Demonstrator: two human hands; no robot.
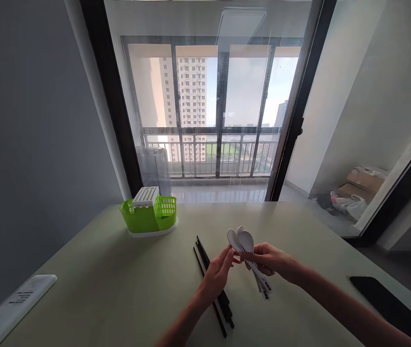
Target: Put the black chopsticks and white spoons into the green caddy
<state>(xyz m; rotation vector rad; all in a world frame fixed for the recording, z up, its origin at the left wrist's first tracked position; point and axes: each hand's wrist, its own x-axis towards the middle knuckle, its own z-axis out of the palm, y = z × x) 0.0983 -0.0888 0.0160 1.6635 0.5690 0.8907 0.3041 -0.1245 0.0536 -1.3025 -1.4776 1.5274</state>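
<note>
A bundle of white spoons (246, 241) is held up over the table, bowls at the top and handles slanting down to the right. My right hand (270, 259) grips the bundle just below the bowls, its thumb across the front. From the other side, my left hand (217, 273) has its fingertips closed at the same spot; how firmly it grips is partly hidden. Beneath my left hand, several black chopsticks (222, 301) lie on the table in a loose diagonal group, partly covered by that hand and forearm.
A green basket caddy (140, 219) with a white slatted top and white base stands at the back left of the pale table (118, 289). A white power strip (20, 303) lies at the left edge, a black flat object (382, 299) at the right. Glass doors rise beyond the table.
</note>
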